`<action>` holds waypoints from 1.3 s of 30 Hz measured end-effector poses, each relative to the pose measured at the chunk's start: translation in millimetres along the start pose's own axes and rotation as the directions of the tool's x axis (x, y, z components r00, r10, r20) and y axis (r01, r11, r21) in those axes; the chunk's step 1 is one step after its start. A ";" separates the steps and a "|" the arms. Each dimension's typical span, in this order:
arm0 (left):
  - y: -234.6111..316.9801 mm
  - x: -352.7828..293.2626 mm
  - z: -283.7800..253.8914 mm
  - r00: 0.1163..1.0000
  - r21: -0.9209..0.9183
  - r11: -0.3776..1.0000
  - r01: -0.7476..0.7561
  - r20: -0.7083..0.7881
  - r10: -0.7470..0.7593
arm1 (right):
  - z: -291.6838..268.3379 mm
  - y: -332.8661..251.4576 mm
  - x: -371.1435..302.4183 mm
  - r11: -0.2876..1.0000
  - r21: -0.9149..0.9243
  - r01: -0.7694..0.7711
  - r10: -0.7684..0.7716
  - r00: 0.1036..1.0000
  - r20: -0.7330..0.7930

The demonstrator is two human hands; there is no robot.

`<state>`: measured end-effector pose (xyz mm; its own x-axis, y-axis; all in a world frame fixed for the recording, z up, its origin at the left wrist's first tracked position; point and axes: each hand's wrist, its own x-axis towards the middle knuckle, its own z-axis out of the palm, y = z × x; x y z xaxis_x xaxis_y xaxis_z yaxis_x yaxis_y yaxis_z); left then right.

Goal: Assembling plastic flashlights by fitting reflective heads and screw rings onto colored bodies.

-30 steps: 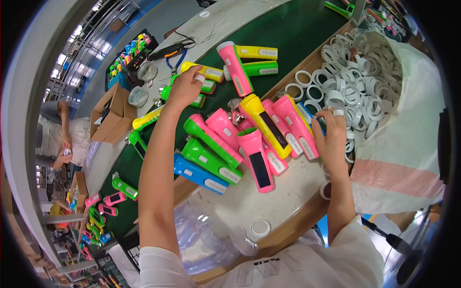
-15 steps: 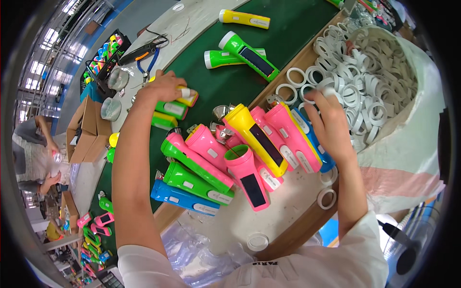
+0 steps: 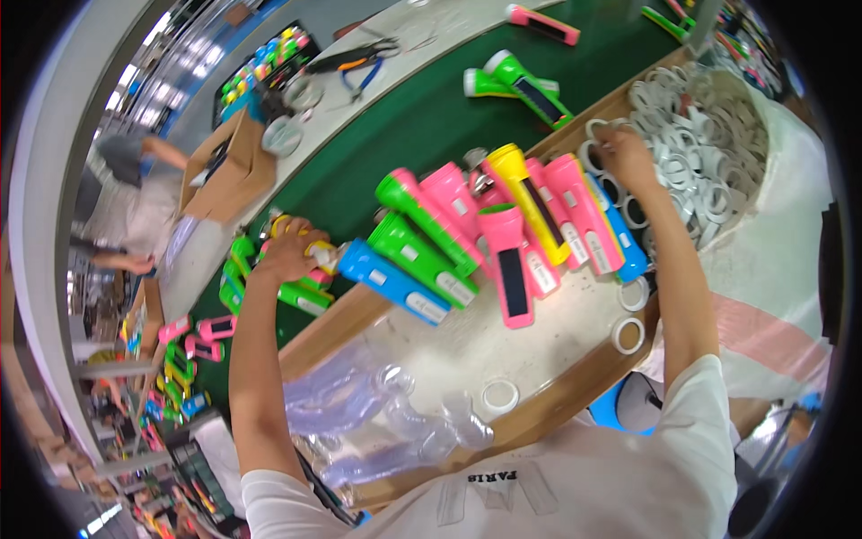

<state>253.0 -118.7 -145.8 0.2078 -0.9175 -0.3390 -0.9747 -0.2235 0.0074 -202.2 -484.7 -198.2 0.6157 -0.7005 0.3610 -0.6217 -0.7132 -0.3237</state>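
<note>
My left hand is curled over a yellow flashlight among several others on the green belt; its fingers partly hide what lies beneath. Beside it are a green flashlight and more green ones. My right hand pinches a white plastic ring at the near edge of a heap of rings. Between my hands, several flashlight bodies lie side by side across a tray: a blue one, a green one, a pink one with a dark panel and a yellow one.
The wooden-edged tray also holds clear plastic pieces and a loose ring. A white sack stands at right. Two green flashlights lie farther up the belt. Pliers, a cardboard box and another person are at left.
The view has shifted, so the tray sits higher and farther right. My left hand has moved nearer along the belt, beside the blue flashlight. My right hand has gone away from the blue flashlight to the rings.
</note>
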 end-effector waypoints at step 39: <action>213.7 -143.0 6.4 0.951 -0.993 0.074 -0.097 -0.114 -0.287 | 5.1 -307.3 -189.5 -0.536 0.318 -0.782 -0.299 0.528 0.795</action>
<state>14.5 -33.2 -101.8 0.4867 -0.8461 -0.2173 -0.0100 -0.2541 0.9671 -125.3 -133.0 -171.6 0.8960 -0.1764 -0.4075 0.0059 0.9223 -0.3865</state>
